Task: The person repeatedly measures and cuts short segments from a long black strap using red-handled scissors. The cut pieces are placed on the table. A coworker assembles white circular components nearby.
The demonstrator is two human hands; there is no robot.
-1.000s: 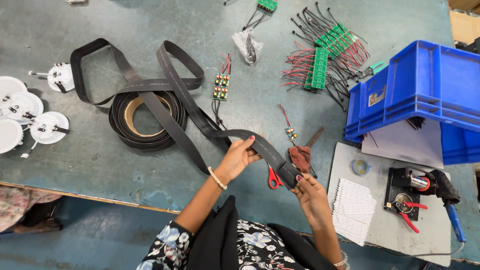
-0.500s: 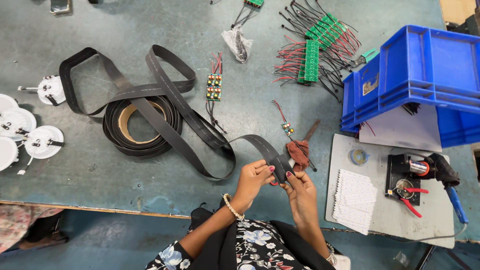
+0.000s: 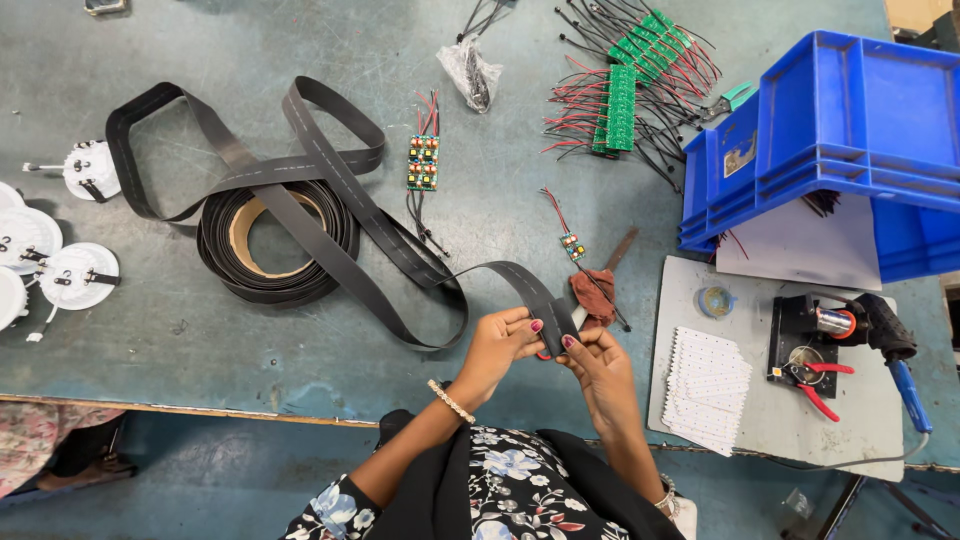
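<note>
A worn grey-green workbench [image 3: 200,330] carries a roll of flat black strip [image 3: 275,235] whose loose end loops widely across the top, with round white lamp housings [image 3: 60,270] along the left edge. Farther back lie a small multicoloured circuit board with wires [image 3: 423,162], a clear plastic bag [image 3: 472,70], and a heap of green circuit boards with red and black leads [image 3: 625,95], beside stacked blue plastic bins [image 3: 830,130] at the right. On the right a pale board [image 3: 760,420] overlaps the bench and holds a stack of white LED strips [image 3: 705,385], red-handled pliers [image 3: 815,385], and what may be a soldering iron with a blue handle [image 3: 905,385].
</note>
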